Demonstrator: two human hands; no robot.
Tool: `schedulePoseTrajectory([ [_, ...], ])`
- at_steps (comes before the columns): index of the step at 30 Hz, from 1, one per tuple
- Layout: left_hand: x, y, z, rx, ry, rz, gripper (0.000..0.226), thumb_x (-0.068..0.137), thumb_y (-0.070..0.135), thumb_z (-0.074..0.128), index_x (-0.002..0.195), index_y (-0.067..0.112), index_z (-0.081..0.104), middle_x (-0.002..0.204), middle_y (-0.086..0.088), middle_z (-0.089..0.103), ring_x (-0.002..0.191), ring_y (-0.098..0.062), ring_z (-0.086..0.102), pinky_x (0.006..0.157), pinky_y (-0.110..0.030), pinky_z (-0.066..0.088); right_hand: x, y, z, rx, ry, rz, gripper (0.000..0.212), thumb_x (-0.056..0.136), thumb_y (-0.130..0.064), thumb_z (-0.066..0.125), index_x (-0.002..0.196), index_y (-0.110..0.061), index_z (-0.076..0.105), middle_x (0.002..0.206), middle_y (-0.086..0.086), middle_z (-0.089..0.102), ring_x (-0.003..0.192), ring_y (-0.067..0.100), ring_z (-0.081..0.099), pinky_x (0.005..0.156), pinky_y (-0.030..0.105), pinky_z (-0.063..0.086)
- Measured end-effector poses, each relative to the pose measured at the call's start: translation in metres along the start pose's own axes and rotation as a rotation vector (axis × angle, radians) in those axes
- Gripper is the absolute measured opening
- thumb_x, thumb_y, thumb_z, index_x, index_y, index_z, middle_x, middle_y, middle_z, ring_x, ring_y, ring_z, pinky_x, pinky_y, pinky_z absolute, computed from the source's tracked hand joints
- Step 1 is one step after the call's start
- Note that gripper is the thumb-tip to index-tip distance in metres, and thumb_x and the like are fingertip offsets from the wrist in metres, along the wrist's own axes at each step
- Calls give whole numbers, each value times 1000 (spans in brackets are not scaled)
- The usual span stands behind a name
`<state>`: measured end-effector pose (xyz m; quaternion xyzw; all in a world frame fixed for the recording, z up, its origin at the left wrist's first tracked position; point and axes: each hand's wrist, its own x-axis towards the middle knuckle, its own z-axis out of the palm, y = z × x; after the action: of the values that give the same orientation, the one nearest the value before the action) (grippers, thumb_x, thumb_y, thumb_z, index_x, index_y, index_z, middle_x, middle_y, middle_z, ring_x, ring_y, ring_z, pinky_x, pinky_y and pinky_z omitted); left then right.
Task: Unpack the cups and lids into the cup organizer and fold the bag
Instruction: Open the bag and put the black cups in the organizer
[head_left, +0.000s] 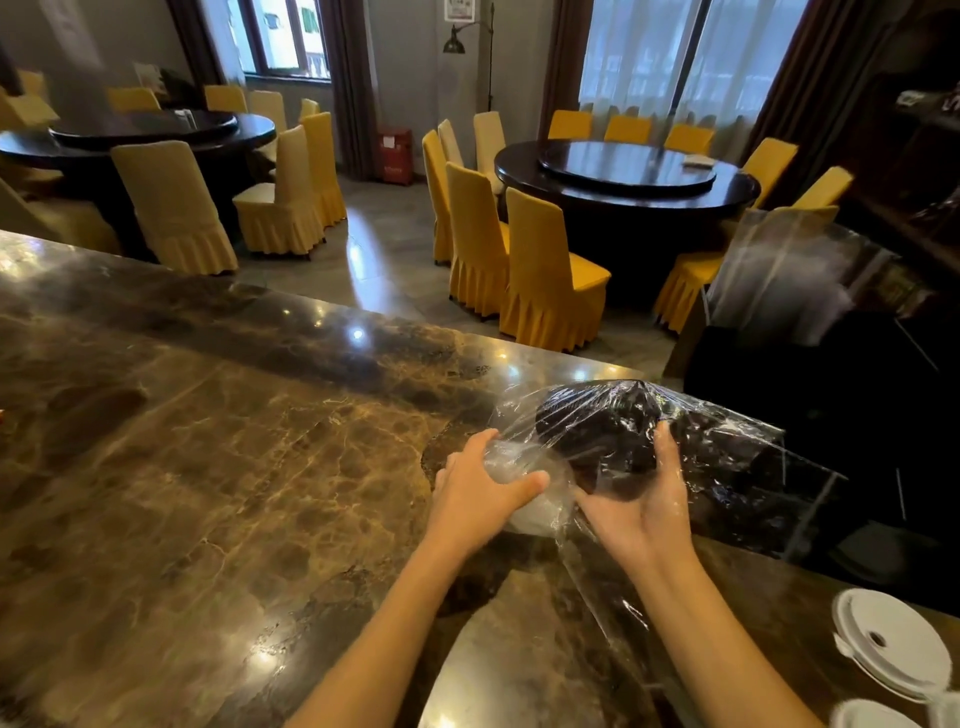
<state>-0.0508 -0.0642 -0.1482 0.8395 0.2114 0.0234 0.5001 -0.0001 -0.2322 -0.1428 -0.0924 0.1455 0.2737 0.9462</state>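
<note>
Both hands, the left hand (480, 491) and right hand (641, 501), are curled around the clear plastic bag (623, 441) on the marble counter (208, 467) at five o'clock, so the slippery film could be torn or its dark stack spilled.

A polished brown marble counter (208, 467) fronts a dining room with a glossy grey tiled floor (374, 260). Two dark round wooden tables (628, 176) stand ringed by yellow skirted fabric-covered chairs (545, 275). Daylight enters through curtained windows (675, 52); a black floor lamp (457, 41) stands against the grey wall.
</note>
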Motion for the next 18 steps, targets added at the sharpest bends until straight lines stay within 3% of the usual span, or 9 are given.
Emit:
schedulePoseTrajectory([
  [1,0,0,1,-9,8,6,95,67,67,72,148,39,33,148,-3,47,135,-28,45,107,-54,46,-6,1,3,-36,46,-65,108,62,-41,94,150,-17,36,143,33,49,121,55,56,94,67,49],
  [5,4,3,-3,-43,39,21,97,57,69,69,145,37,43,142,0,54,126,-24,53,101,-49,52,-17,0,10,-2,28,-40,123,43,-25,103,140,-2,30,138,49,38,122,67,46,105,72,37],
  [9,15,-2,-13,-127,143,-6,78,68,51,80,138,28,54,123,2,63,106,-18,62,90,-37,55,-31,1,16,-131,-87,-182,84,64,-37,91,135,-11,56,138,29,58,121,50,59,102,66,44],
  [14,25,-11,-35,-131,107,23,87,60,62,78,135,26,55,122,-1,67,106,-20,65,96,-44,55,-52,-9,14,-228,-83,-204,95,53,-38,98,137,-17,57,133,26,63,118,50,61,105,65,42],
  [18,28,-19,-43,-80,119,77,83,70,53,83,141,28,49,135,-2,57,122,-26,57,103,-51,50,-83,-20,9,-385,-98,-216,83,53,-41,97,128,-18,69,133,24,64,119,48,61,99,62,49],
])
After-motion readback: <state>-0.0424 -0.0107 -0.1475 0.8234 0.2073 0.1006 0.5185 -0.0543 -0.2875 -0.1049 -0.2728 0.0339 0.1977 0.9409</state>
